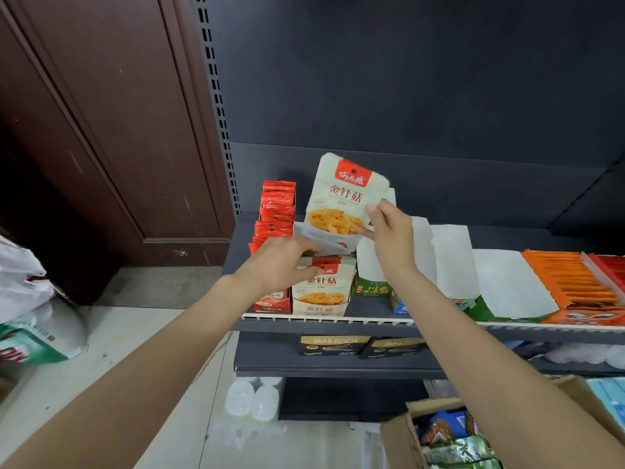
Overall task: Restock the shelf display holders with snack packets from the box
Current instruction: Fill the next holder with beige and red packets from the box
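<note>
Head cam: dark shelf [372,309] up top, cardboard box [399,441] of packets bottom right. Left hand [280,265] lies curled over the cream display holder [321,296], gripping its top edge. Right hand [389,238] pinches a snack packet [341,201] (mushroom one) by its right edge, upright, just above that holder.

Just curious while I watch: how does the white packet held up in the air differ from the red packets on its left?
The white packet is large, a single one, pinched by the right hand above its holder. The red packets are narrow, many, packed in a row in their own holder. The white one shows its printed front; the red ones show mostly their top edges. Both sit at the shelf's left end.
</note>
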{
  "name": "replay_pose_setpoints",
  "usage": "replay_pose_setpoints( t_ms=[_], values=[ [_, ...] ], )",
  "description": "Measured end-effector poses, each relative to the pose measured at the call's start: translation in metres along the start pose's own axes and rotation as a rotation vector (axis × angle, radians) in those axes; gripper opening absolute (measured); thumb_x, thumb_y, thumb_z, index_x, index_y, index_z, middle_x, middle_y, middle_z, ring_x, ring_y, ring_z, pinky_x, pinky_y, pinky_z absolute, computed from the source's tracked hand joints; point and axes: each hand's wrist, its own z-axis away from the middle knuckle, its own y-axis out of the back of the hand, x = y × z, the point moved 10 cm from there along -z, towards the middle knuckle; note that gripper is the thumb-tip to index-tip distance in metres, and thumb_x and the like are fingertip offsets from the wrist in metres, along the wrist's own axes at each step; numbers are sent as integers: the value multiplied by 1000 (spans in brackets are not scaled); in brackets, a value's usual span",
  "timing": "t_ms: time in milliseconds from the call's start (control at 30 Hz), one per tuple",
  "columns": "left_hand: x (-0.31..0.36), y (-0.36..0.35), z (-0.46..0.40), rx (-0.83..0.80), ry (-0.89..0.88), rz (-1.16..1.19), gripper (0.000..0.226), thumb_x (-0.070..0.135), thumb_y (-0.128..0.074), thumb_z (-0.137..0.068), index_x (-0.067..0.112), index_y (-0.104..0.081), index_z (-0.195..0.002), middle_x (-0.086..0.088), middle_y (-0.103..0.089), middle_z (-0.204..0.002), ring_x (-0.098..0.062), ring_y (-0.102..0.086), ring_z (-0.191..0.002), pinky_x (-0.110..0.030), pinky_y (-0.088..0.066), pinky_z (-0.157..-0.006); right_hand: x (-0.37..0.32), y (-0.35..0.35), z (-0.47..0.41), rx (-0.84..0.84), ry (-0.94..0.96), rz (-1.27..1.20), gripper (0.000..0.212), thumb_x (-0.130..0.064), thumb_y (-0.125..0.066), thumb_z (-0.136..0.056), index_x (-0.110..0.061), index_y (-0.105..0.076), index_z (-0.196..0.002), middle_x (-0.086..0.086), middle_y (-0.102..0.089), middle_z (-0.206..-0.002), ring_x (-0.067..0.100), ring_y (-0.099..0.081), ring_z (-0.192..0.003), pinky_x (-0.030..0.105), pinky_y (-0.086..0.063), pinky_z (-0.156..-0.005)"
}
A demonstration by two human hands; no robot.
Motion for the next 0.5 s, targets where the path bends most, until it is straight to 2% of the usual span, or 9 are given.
replay_pose_setpoints(
  t_ms=[133,267,367,433,500],
  values=[
    [-10,1,4,37,43,112,37,33,-62,-89,19,-59,-123,2,-64,-120,-14,-59,-106,-29,-51,-87,14,0,3,-46,-46,-11,22,-14,-47,-97,-18,-50,-76,5,-62,-118,12,-58,-109,30,-58,-77],
    [-8,2,6,65,22,136,31,29,-62,-89,20,-61,-119,3,-65,-117,-12,-59,-103,-26,-51,-82,6,7,3,-55,-4,-53,16,-15,-48,-97,-10,-53,-83,-1,-63,-112,10,-60,-105,25,-58,-73],
    [-9,4,7,93,51,170,28,26,-64,-88,23,-56,-115,3,-63,-117,-12,-59,-105,-25,-51,-85,8,5,7,-68,2,-56,14,-16,-49,-97,-11,-55,-85,-3,-63,-111,10,-61,-105,24,-58,-73],
    [-15,7,9,133,122,281,38,26,-69,-84,24,-43,-112,0,-62,-114,-11,-60,-102,-24,-51,-83,10,5,10,-40,-8,-99,11,-16,-49,-96,-11,-56,-90,-7,-62,-109,7,-62,-102,23,-58,-73],
    [-23,9,12,175,213,425,61,23,-74,-80,20,-30,-122,-1,-60,-114,-8,-61,-91,-18,-50,-73,11,3,10,-38,-14,-118,9,-17,-50,-96,-12,-57,-93,-12,-62,-105,3,-62,-97,20,-57,-71]
  ],
)
